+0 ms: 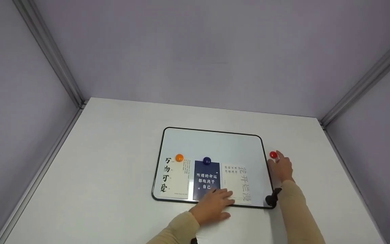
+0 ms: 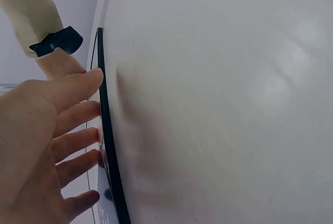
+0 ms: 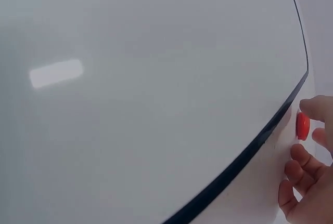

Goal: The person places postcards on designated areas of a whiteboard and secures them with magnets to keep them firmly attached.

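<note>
A black-framed whiteboard (image 1: 215, 142) lies on the white surface. My left hand (image 1: 212, 206) rests across its near edge with spread fingers, over the bottoms of a dark blue card (image 1: 207, 176) and a pale card (image 1: 235, 183). In the left wrist view, the thumb and fingertips of the left hand (image 2: 47, 130) reach over the black rim. Beyond the board's right edge, my right hand (image 1: 283, 169) is at a round red magnet (image 1: 273, 155). In the right wrist view, the right hand's (image 3: 315, 167) thumb and index finger stand around the red magnet (image 3: 303, 126), without a visible firm grip.
An orange magnet (image 1: 179, 158) sits on a cream card (image 1: 178, 183) with black characters, at the board's left. A dark blue magnet (image 1: 207, 161) is at the top of the blue card. Pale walls (image 1: 195, 51) with metal corner rails (image 1: 49, 51) enclose the table (image 1: 107, 162).
</note>
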A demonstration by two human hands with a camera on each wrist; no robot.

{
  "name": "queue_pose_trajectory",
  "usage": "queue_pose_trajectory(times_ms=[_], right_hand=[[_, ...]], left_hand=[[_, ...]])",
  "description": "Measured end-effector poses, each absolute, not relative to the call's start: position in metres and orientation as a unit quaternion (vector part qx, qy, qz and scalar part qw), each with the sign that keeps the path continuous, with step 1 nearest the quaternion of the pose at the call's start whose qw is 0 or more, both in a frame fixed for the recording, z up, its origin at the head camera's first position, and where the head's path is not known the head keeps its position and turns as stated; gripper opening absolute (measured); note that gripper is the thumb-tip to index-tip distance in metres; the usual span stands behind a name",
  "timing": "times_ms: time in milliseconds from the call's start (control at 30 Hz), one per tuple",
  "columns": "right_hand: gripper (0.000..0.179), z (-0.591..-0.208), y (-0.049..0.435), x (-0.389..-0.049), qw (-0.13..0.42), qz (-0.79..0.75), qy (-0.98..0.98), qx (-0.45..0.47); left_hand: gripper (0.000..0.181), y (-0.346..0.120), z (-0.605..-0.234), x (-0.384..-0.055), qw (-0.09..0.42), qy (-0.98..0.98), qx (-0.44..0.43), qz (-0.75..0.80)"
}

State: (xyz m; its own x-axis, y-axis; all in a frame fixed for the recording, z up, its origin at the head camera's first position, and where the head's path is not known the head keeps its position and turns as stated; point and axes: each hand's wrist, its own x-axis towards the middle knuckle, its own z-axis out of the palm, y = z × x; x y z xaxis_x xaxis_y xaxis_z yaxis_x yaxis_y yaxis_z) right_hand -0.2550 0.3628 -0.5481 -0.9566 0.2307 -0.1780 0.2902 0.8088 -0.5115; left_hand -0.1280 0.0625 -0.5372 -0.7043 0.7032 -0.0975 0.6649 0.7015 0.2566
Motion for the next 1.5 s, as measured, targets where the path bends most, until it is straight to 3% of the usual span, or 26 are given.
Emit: queue_pose_trajectory(times_ms=[400, 733, 1000, 1500], right_hand=[[0.051, -0.552, 0.363, -0.251, 0.025, -0.259, 0.958, 0.120], [0.056, -0.555, 0.364, -0.252, 0.016, -0.290, 0.945, 0.149], [0.046, -0.564, 0.362, -0.255, -0.025, -0.281, 0.946, 0.163], [0.041, -0.559, 0.359, -0.249, -0.022, -0.306, 0.936, 0.171]], left_hand=[[0.048, 0.062, -0.538, -0.127, 0.089, 0.917, 0.375, 0.104], [0.048, 0.063, -0.537, -0.127, 0.080, 0.918, 0.379, 0.083], [0.049, 0.061, -0.539, -0.127, 0.069, 0.916, 0.390, 0.065], [0.049, 0.060, -0.538, -0.130, 0.079, 0.910, 0.397, 0.089]])
